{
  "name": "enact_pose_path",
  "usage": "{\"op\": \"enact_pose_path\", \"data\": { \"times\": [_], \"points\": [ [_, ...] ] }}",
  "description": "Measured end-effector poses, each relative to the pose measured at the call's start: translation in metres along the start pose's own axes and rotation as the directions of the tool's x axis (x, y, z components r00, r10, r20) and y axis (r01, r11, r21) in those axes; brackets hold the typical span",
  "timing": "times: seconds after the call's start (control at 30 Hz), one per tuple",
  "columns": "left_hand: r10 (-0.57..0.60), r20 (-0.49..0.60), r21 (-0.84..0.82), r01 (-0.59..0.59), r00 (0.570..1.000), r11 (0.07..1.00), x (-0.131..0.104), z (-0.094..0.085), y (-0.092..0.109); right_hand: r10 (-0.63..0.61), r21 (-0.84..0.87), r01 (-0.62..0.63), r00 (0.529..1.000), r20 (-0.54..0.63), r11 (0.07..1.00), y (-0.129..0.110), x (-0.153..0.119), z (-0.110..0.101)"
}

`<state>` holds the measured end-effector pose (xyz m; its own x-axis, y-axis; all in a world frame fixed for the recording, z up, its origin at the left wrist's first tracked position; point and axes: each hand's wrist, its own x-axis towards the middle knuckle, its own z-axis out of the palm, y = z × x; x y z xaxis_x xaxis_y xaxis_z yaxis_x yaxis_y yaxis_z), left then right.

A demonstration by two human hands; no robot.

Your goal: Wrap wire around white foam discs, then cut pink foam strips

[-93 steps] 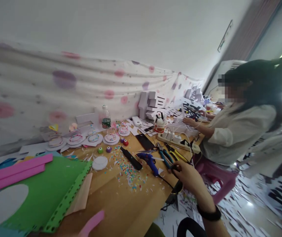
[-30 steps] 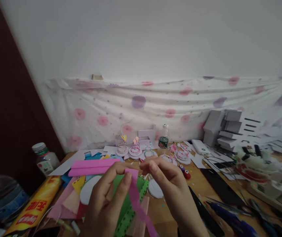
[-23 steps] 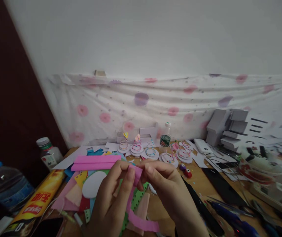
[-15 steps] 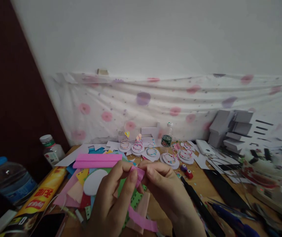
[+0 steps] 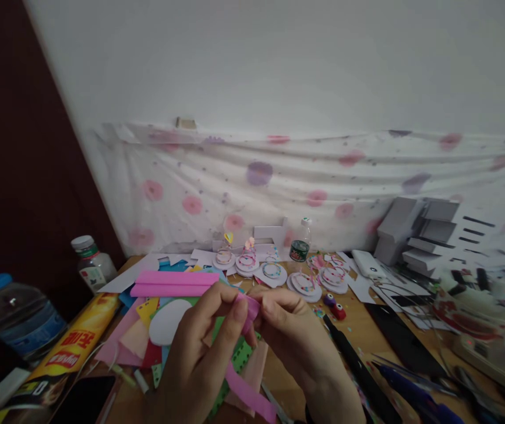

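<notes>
Between my two hands is a strip of pink paper [image 5: 252, 396], bunched at its upper end, with its tail hanging below my fingers. My left hand [image 5: 206, 347] pinches the bunched part between thumb and fingers. Thumb and index finger of my right hand [image 5: 303, 344] close on the right edge of the same bunch. Under the hands lie green dotted paper [image 5: 241, 355] and peach paper. Folded bright pink paper [image 5: 175, 284] and a white paper oval [image 5: 170, 322] are to the left.
Beaded bracelets on white discs [image 5: 304, 287] stand behind the hands, near a small bottle [image 5: 299, 242]. Water bottle [image 5: 20, 321] and yellow chip tube [image 5: 73, 347] stand and lie left. A blue tool [image 5: 415, 391], scissors [image 5: 477, 391] and black strip [image 5: 362, 371] lie right.
The hanging tail of the pink strip has swung slightly left and lower. Both hands keep their pinch, with the bunched part turned a little. The view has shifted slightly.
</notes>
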<state>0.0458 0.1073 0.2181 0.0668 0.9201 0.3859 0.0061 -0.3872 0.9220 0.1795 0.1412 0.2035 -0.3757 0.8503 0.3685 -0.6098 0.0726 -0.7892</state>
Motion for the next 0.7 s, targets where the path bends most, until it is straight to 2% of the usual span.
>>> {"op": "enact_pose_path", "data": {
  "times": [0.13,0.37,0.7],
  "points": [
    [0.008,-0.004,0.019,-0.008,1.0,1.0,0.0,0.0,-0.001,0.003,-0.053,-0.006,0.999,-0.051,0.999,0.0,0.0,-0.002],
    [0.062,-0.003,0.073,-0.062,0.998,0.995,0.002,-0.002,-0.004,-0.158,-0.258,0.12,0.979,-0.131,0.959,0.0,-0.003,-0.009],
    [0.205,-0.048,0.284,-0.184,0.978,0.941,0.004,-0.002,-0.014,-0.249,-0.359,0.174,0.953,-0.174,0.917,-0.004,0.0,0.0]
  ]
}}
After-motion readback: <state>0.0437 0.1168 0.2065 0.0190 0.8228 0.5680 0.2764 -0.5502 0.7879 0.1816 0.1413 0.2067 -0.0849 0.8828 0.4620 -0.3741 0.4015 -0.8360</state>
